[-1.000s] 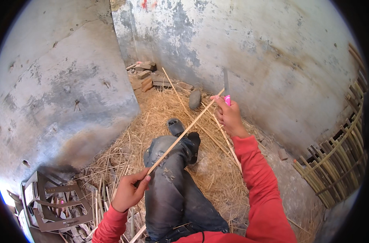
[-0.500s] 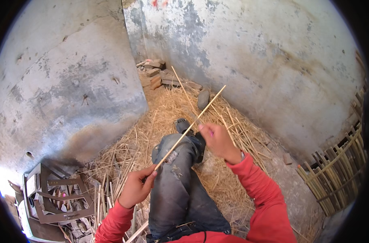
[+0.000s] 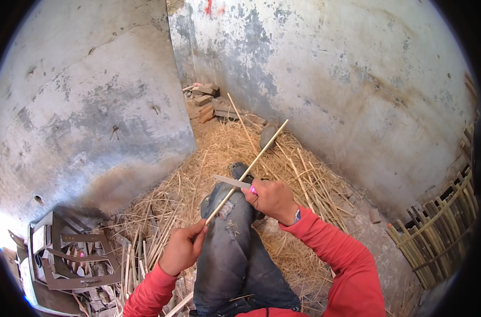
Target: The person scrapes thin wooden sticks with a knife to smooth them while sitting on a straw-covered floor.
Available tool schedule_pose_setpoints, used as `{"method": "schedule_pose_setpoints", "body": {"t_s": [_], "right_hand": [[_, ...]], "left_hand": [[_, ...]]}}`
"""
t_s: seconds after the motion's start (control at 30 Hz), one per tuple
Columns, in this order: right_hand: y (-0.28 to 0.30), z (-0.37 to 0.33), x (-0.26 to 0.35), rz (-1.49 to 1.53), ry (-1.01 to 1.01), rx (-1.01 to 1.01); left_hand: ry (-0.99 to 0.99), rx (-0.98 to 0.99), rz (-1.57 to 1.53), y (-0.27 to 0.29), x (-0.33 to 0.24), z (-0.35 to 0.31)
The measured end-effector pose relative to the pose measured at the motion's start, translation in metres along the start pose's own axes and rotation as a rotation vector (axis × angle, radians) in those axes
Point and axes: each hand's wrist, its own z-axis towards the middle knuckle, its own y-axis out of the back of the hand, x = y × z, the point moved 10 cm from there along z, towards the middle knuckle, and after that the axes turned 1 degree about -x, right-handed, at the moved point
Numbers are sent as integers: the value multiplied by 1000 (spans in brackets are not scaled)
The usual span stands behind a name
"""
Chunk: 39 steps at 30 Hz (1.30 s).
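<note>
My left hand is closed on the near end of a thin, pale bamboo strip, which slants up and away to the right above my thigh. In my closed right hand is a knife with a pink handle. Its blade points left and crosses the strip about midway along, against or just over it; exact contact is hard to make out. Beneath both hands are my worn dark jeans, with scuffed patches at the knee.
Straw-like shavings cover the floor, with loose strips to the right. A grey stone and bricks lie near the walls. A brown metal frame stands at lower left, a slatted bamboo panel at right.
My right hand has moved left and slightly down, bringing the knife blade clearly into sight across the strip. My left hand keeps its hold, almost unmoved. The whole view has shifted slightly.
</note>
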Motion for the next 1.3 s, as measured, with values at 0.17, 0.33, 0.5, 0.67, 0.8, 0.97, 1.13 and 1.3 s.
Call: {"method": "schedule_pose_setpoints", "body": {"t_s": [0.17, 0.33, 0.5, 0.67, 0.8, 0.97, 1.13, 1.3], "right_hand": [[-4, 6, -37, -71, 3, -21], [21, 21, -139, -325, -290, -22], [77, -38, -351, -395, -753, -43], [81, -6, -278, -78, -661, -164], [73, 27, -188, 290, -539, -234], [61, 29, -164, 433, -627, -115], [37, 13, -157, 1174, -873, -20], [51, 11, -178, 1133, -867, -169]], "left_hand": [[-32, 19, 61, 5, -8, 3], [-48, 3, 41, 14, -10, -3], [74, 183, -8, 20, 4, -28], [147, 112, -49, 26, 26, -31], [109, 156, -120, 9, 21, -20], [42, 161, -66, 10, 5, -5], [20, 240, -63, 5, 3, 0], [37, 348, -169, -8, 2, 8]]}}
